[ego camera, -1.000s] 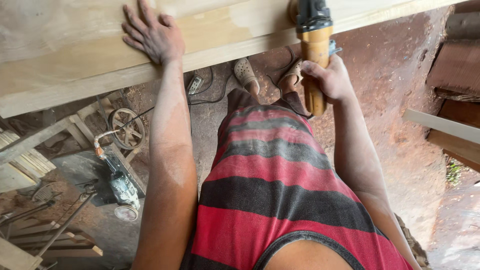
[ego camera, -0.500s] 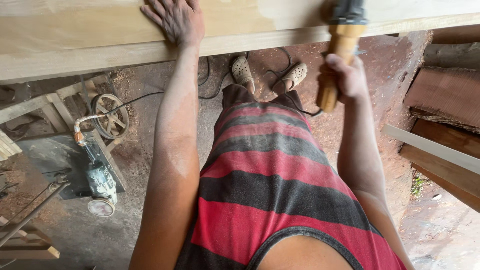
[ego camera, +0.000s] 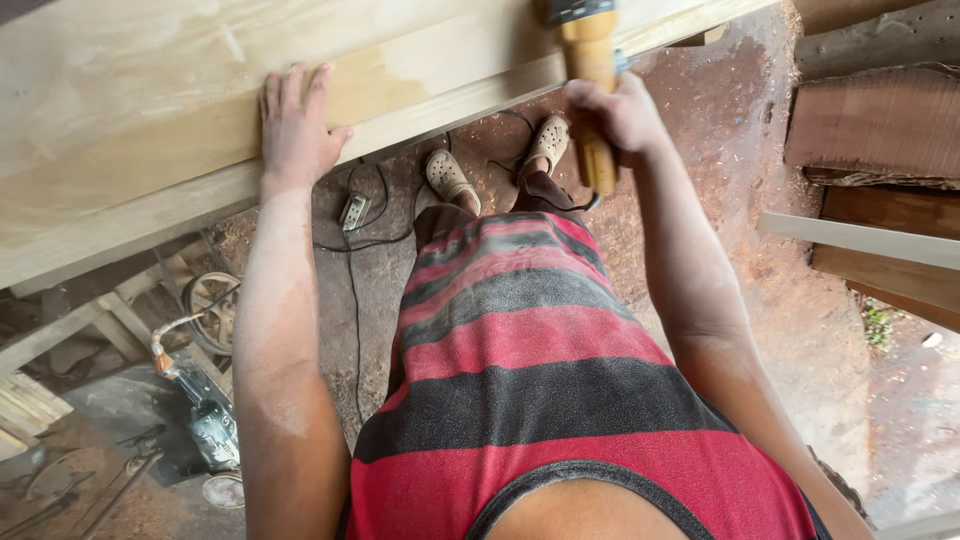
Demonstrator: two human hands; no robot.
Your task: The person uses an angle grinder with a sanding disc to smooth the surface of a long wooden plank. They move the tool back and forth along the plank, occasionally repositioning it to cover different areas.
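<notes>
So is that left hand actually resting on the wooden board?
Touching. The head view shows the left hand lying flat, palm down, on the wooden board.

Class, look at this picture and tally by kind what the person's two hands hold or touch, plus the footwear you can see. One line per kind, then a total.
Pale wooden plank, under the left hand: 1
Yellow-handled power tool, gripped by the right hand: 1
Beige sandals: 2
Total: 4

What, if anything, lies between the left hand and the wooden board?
Nothing visible does. The left hand lies flat on the wooden board, palm down near its front edge. The right hand grips the yellow tool farther along.
</notes>
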